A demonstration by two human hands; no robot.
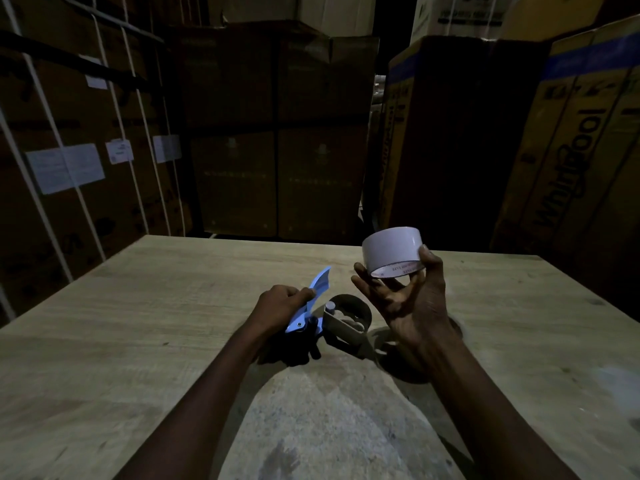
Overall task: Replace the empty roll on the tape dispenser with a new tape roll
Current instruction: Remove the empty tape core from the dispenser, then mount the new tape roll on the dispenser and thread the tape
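Two bare forearms reach in from the bottom edge over the pale wood-grain table [104, 341], which fills the lower half of the view. Behind its far edge stand tall brown cardboard boxes [277, 133], dim in the poor light, some with white strapping and paper labels. On the table, near its middle, lies the tape dispenser [332, 318] with its blue plastic handle, dark body and round metal roll holder. Whether an empty core sits on the holder I cannot tell. The right hand [405, 299] is raised above and just right of the dispenser, palm up, fingers and thumb pinching a new white tape roll [393, 251] clear of the table. The left hand [280, 306] is curled closed around the dispenser's blue handle.
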